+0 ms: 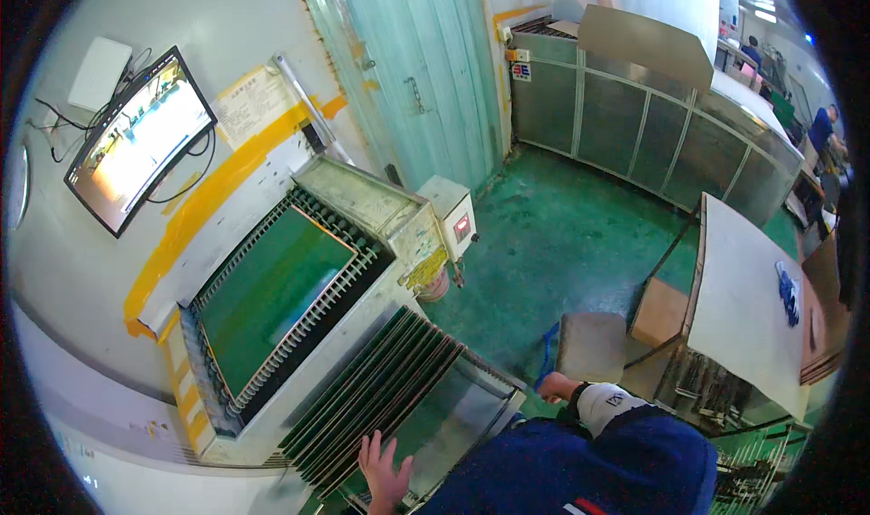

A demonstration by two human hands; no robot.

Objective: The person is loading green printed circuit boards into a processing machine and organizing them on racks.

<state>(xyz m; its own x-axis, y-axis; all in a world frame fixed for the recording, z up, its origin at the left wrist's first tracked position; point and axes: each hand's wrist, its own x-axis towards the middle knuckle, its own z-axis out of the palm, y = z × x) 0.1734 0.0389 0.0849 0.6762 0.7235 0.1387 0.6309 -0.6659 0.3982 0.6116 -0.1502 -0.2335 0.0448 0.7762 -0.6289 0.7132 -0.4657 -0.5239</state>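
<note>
My left hand [385, 474] has its fingers spread and holds nothing. It is beside the lower end of a slanted row of several dark green panels [372, 393] with copper-coloured edges, held upright in a rack. My right hand [555, 386] is closed at the thin blue frame [547, 350] of a chair with a worn brown seat [591, 345]. Another large green panel [272, 288] lies flat on the rollers of a conveyor machine [399, 214], beyond the rack.
A control box [449, 216] juts from the machine's corner. At right stands a table [739, 298] with blue gloves [787, 293] on it and a cardboard box [660, 311] beside it. A long metal cabinet [634, 116] stands farther back. Other people [823, 130] are far right.
</note>
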